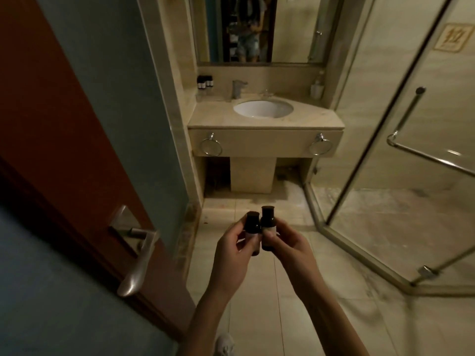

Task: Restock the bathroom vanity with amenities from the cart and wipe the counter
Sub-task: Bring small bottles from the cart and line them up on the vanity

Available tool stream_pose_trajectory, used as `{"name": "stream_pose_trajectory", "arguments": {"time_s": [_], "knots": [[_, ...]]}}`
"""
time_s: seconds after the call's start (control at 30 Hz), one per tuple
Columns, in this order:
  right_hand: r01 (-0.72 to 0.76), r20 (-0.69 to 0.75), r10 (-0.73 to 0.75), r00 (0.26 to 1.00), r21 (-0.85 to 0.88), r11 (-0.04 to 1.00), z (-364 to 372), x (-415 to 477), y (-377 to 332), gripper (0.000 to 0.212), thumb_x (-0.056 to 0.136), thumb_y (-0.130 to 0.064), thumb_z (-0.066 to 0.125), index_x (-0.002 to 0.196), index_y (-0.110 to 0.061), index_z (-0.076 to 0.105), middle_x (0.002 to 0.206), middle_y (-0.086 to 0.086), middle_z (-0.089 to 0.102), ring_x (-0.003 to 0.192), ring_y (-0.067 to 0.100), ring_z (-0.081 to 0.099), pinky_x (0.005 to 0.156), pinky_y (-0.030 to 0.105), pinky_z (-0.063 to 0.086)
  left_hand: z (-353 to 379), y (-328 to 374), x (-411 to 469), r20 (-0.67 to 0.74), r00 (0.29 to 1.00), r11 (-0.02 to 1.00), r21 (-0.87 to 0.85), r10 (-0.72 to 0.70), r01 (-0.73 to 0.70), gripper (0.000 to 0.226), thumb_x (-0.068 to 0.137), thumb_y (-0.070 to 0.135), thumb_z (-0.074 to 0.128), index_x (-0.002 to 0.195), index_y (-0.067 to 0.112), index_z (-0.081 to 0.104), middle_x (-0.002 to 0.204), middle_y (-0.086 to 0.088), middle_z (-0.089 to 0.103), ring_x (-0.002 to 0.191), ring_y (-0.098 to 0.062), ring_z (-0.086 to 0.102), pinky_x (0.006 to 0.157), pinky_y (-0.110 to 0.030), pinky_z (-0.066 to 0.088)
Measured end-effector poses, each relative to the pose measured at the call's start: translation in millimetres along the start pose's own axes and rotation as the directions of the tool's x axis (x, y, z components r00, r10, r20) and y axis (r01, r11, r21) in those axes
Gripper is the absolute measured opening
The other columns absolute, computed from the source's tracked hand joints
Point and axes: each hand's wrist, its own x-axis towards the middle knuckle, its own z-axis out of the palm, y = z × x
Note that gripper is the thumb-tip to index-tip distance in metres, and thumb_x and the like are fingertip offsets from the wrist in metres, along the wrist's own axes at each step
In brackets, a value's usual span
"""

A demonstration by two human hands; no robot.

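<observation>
Already on the bench: we see three small dark bottles (204,82) standing together at the back left corner of the bench (259,122), against the wall and left of the tap (238,89); we judge that part of the restocking done.
Bottles in hand: we carry two more of the same kind, dark with pale labels, a left bottle (251,233) and a right bottle (268,227); both are upright and touch side by side, the right one a little higher.
Left grip (230,246): closed on the left bottle, fingers and thumb curled round its lower part.
Right grip (289,244): closed on the right bottle in the same way; the caps and shoulders of both bottles stand above the fingers.
Bottles to bench: well apart; we hold them over the floor tiles (257,278) beside the open door (64,150), with the bench ahead and the basin (262,109) set in its middle.
Left to do, restocking: we judge these two must be carried in and set down, likely beside the three.
Left to do, wiping: no cloth shows in either grip or on the bench, so we take the wipe as not yet begun; whether the surface is clean we cannot tell in this dim light.
Cart: out of view.
</observation>
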Motion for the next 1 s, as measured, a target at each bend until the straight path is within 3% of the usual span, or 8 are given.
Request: {"name": "stream_pose_trajectory", "arguments": {"time_s": [0.27, 0.57, 0.67, 0.87, 1.0], "knots": [[0.059, 0.003, -0.059, 0.998, -0.006, 0.998, 11.6, 105.0, -10.9, 0.036, 0.091, -0.02, 0.059, 0.127, -0.022, 0.056, 0.114, 0.0, 0.069, 0.105, 0.018, 0.066, 0.088, 0.035, 0.053, -19.2, 0.3, 107.5, 0.002, 0.999, 0.999, -0.005, 0.048, -0.048, 0.037, 0.092, 0.016, 0.059, 0.126, 0.029, 0.055, 0.116, 0.009, 0.065, 0.108, -0.009, 0.062, 0.085, -0.024, 0.055], [-0.028, -0.039, 0.03, 0.999, 0.033, 0.999, -13.2, 179.5, 0.6, 0.036, 0.092, -0.018, 0.059, 0.128, -0.019, 0.057, 0.115, 0.004, 0.069, 0.106, 0.021, 0.065, 0.09, 0.039, 0.053, -0.5, -15.6, 183.8, 0.037, 0.999, 1.0, -0.011, -0.008, 0.009, 0.039, 0.093, 0.014, 0.058, 0.13, 0.026, 0.054, 0.115, 0.01, 0.066, 0.108, -0.007, 0.061, 0.082, -0.023, 0.055], [-0.047, -0.052, 0.05, 0.997, 0.048, 0.998, -29.5, 212.0, -0.7, 0.036, 0.091, -0.017, 0.06, 0.127, -0.02, 0.058, 0.113, 0.003, 0.069, 0.105, 0.021, 0.066, 0.087, 0.035, 0.054, 14.3, -16.5, 215.5, 0.006, 0.999, 0.998, -0.037, -0.042, 0.042, 0.044, 0.092, 0.013, 0.059, 0.134, 0.023, 0.052, 0.115, 0.01, 0.067, 0.108, -0.005, 0.062, 0.087, -0.028, 0.056], [-0.019, -0.003, 0.02, 1.0, 0.072, 0.997, -67.8, 305.6, -21.2, 0.039, 0.086, -0.018, 0.064, 0.124, -0.023, 0.058, 0.111, -0.001, 0.071, 0.102, 0.016, 0.067, 0.083, 0.028, 0.055, 49.3, -4.7, 303.2, -0.084, 0.995, 0.995, -0.091, -0.057, 0.05, 0.031, 0.089, 0.01, 0.062, 0.115, 0.029, 0.062, 0.104, 0.009, 0.071, 0.099, -0.005, 0.067, 0.074, -0.018, 0.054], [0.013, -0.002, -0.013, 1.0, 0.076, 0.997, -107.8, 369.3, -41.4, 0.04, 0.088, -0.012, 0.064, 0.126, -0.02, 0.057, 0.108, -0.001, 0.072, 0.101, 0.016, 0.068, 0.079, 0.026, 0.054, 79.3, 17.9, 372.1, -0.067, 0.998, 0.996, -0.089, -0.016, 0.01, 0.032, 0.089, 0.01, 0.062, 0.105, 0.038, 0.06, 0.097, 0.015, 0.072, 0.094, 0.001, 0.066, 0.072, -0.015, 0.053]]}}
